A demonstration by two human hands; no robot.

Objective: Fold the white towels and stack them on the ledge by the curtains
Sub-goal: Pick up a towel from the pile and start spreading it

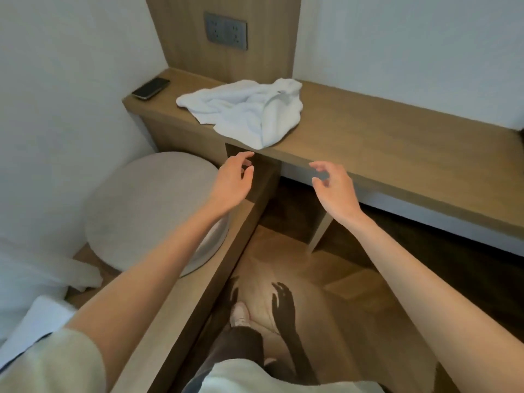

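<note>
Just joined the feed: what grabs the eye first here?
A crumpled white towel lies unfolded on the wooden ledge, one corner over its front edge. Just below, the left hand and right hand reach toward it, open and empty. A black phone sits at the ledge's far left end.

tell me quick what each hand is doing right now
Left hand: open, empty, fingers loosely curled, just short of the towel.
Right hand: open, empty, fingers loosely curled, in front of the ledge edge.
</note>
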